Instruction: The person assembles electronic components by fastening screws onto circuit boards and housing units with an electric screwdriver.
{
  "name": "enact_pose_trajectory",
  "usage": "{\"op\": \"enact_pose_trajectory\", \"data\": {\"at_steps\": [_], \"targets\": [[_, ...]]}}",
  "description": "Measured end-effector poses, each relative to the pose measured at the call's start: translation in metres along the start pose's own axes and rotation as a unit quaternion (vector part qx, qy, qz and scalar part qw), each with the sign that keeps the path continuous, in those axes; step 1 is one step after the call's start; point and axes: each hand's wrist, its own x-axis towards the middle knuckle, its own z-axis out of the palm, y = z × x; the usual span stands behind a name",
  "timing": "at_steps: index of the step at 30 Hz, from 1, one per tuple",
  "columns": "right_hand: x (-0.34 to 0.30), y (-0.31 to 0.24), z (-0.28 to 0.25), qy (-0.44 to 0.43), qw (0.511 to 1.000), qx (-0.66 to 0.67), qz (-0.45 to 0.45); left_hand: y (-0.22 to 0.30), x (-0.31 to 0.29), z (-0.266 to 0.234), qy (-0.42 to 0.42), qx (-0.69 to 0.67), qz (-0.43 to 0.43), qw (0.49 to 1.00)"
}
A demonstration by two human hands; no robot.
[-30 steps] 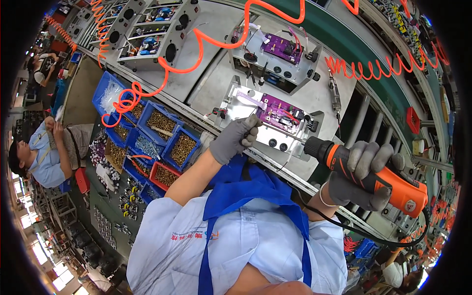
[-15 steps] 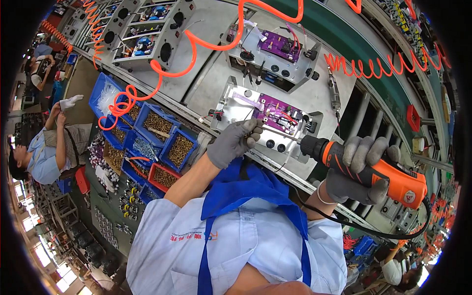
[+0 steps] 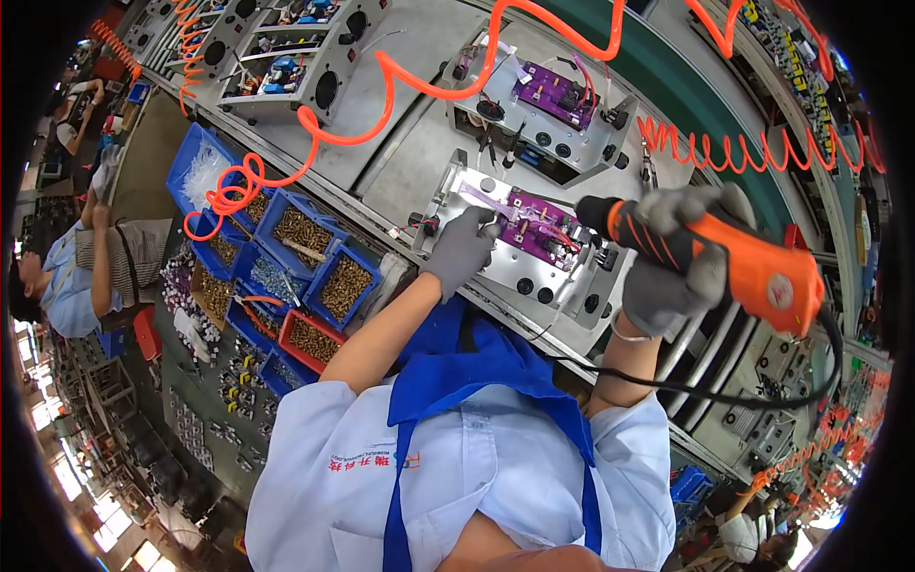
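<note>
My right hand [image 3: 672,276], in a grey glove, is closed around an orange and black electric screwdriver [image 3: 762,272]. Its black nose is above the right end of a purple circuit board [image 3: 534,232], and I cannot make out the bit clearly. The board sits in an open metal housing [image 3: 507,270] with round black fittings along its near side. At the board's left edge is my left hand [image 3: 462,253], also gloved, its fingers curled together over the housing. Whatever those fingertips hold, if anything, is hidden.
A second metal housing [image 3: 572,157] with a purple board stands behind. An orange coiled hose [image 3: 386,95] hangs across the bench. Blue bins [image 3: 319,243] and a red bin [image 3: 313,341] of screws stand at the left. The screwdriver's black cable [image 3: 753,402] loops by my right arm.
The screwdriver has swung up and tilted, its nose now higher over the board. My left fingers, earlier at the bit, are apart from it and slightly further left.
</note>
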Motion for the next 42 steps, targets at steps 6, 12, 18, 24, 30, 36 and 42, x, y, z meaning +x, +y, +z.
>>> {"op": "enact_pose_trajectory", "data": {"at_steps": [6,12,18,24,30,36,42], "targets": [[0.005,0.022,0.018,-0.017,0.996,-0.064,0.062,-0.019,0.033,0.001,-0.024,0.166,0.038,0.985],[0.006,0.03,0.022,-0.035,0.992,-0.085,0.081,-0.014,0.036,-0.001,-0.014,0.263,0.08,0.961],[0.008,0.031,0.028,-0.062,0.987,-0.082,0.121,-0.006,0.032,-0.004,-0.032,0.274,0.065,0.959],[0.028,0.042,0.041,-0.114,0.979,-0.097,0.139,-0.01,0.033,-0.001,-0.036,0.271,0.076,0.959],[0.054,0.057,0.053,-0.152,0.958,-0.184,0.159,-0.018,0.036,0.002,-0.04,0.309,0.076,0.947],[0.038,0.054,0.061,-0.148,0.957,-0.188,0.162,-0.032,0.03,0.01,0.018,0.27,0.113,0.956],[0.04,0.046,0.048,-0.182,0.955,-0.137,0.189,0.015,-0.034,-0.002,-0.017,0.01,0.04,0.999]]}}
